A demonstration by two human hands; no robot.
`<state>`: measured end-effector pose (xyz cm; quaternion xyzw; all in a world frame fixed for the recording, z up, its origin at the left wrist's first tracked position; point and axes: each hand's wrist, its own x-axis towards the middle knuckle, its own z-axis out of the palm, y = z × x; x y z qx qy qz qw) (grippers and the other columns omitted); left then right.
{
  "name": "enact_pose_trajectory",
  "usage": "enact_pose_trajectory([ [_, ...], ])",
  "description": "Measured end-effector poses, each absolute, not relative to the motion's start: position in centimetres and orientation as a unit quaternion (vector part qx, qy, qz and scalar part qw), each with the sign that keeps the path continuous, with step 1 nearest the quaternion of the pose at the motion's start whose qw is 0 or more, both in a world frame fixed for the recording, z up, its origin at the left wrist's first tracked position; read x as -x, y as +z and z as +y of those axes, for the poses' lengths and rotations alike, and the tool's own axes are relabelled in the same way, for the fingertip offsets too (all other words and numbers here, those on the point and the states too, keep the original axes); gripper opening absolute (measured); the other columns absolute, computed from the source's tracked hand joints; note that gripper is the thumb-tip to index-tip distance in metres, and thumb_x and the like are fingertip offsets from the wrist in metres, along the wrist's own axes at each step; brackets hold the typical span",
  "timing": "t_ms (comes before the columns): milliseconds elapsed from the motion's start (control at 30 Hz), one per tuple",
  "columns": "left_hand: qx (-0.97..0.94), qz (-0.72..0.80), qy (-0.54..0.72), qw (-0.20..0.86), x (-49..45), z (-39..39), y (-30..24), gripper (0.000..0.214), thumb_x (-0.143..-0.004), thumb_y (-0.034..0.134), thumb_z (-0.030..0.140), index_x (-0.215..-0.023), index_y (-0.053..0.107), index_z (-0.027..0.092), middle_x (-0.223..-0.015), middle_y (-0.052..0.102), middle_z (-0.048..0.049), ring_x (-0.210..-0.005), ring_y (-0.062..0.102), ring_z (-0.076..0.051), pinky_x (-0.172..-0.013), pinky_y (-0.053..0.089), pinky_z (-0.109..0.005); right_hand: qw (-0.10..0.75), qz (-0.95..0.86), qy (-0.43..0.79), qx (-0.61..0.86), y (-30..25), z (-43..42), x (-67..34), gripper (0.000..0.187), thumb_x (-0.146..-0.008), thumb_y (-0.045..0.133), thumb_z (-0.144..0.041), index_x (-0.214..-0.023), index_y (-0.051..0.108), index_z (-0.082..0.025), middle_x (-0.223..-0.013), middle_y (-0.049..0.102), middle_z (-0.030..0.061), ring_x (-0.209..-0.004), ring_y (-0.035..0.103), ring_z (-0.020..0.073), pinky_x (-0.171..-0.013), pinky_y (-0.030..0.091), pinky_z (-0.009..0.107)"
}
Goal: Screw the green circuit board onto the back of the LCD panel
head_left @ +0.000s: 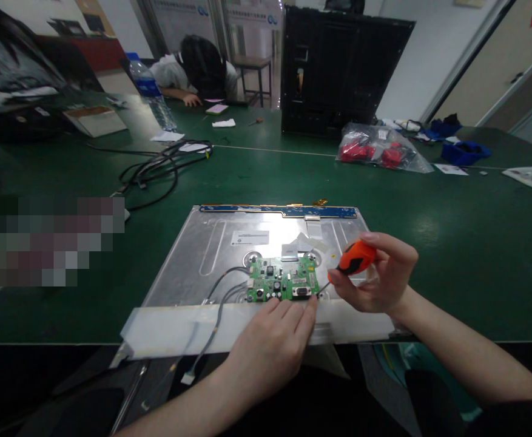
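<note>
A green circuit board (288, 279) lies on the metal back of a flat display panel (188, 255). My right hand (379, 273) is closed around the orange and black handle of a screwdriver (355, 256), whose tilted shaft points down to the board's lower right corner. My left hand (279, 334) presses its bent fingertips along the board's near edge, the index finger beside the screwdriver tip; its thumb is hidden. Thin cables (220, 312) run from the board's left side to a white plug (187, 378) hanging past the table edge. A white strip (179, 328) covers the panel's near side.
On the green table (247, 176) are coiled black cables (156, 167), a water bottle (151, 91) and a clear bag with red pieces (381, 149). A large black panel (338, 73) stands at the back. Across the table, a person (197, 70) bends forward.
</note>
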<state>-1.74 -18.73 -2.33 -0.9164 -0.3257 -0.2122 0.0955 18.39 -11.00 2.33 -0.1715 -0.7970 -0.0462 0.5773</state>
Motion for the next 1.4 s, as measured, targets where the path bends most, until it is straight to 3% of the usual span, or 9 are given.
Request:
enact_pose_trajectory([
  [267,0.916,-0.326,-0.209,0.102,1.77,-18.75,-2.19,0.033,-0.098,0.042,0.008,-0.125,0.061,0.003,-0.08,0.068,-0.0056,-0.068,0.064,-0.02,-0.065,0.051,-0.035,0.538,-0.83,0.03,0.139,2.32,-10.68,-18.62,0.077,-0.085,0.061,-0.013,-0.156,0.033,-0.019,-0.095,0.059,0.0014,-0.061,0.059,0.0128,-0.045,0.056,0.025],
  [633,0.917,-0.322,-0.214,0.096,1.67,-18.75,-2.28,0.033,-0.101,0.04,0.009,-0.126,0.06,0.002,-0.08,0.067,-0.0059,-0.065,0.062,-0.021,-0.061,0.05,-0.036,0.549,-0.821,0.02,0.153,2.18,-10.93,-18.54,0.082,-0.081,0.062,-0.007,-0.156,0.034,-0.021,-0.11,0.061,0.0063,-0.064,0.062,0.0124,-0.045,0.056,0.025],
  [967,0.915,-0.326,-0.216,0.097,1.67,-18.72,-2.2,0.034,-0.101,0.037,0.007,-0.126,0.06,0.002,-0.081,0.067,-0.0053,-0.066,0.063,-0.022,-0.061,0.049,-0.037,0.561,-0.811,-0.019,0.164,2.41,-10.8,-18.29,0.081,-0.084,0.07,-0.012,-0.156,0.035,-0.024,-0.093,0.06,-0.0011,-0.057,0.054,0.0104,-0.04,0.048,0.022],
  [1233,0.913,-0.327,-0.222,0.102,1.68,-18.76,-2.45,0.033,-0.101,0.038,0.009,-0.125,0.06,0.003,-0.08,0.067,-0.0052,-0.066,0.062,-0.021,-0.063,0.049,-0.036,0.535,-0.833,0.018,0.14,2.28,-10.77,-18.74,0.081,-0.082,0.062,-0.011,-0.157,0.032,-0.021,-0.106,0.062,0.0058,-0.063,0.061,0.0123,-0.045,0.055,0.025],
  [1400,0.915,-0.326,-0.217,0.103,1.62,-18.64,-2.42,0.033,-0.101,0.04,0.009,-0.125,0.06,0.003,-0.079,0.067,-0.0052,-0.065,0.062,-0.021,-0.062,0.048,-0.036,0.542,-0.827,0.026,0.146,2.27,-10.92,-18.67,0.083,-0.08,0.061,-0.008,-0.157,0.032,-0.022,-0.102,0.064,0.0052,-0.067,0.063,0.0141,-0.046,0.054,0.025],
])
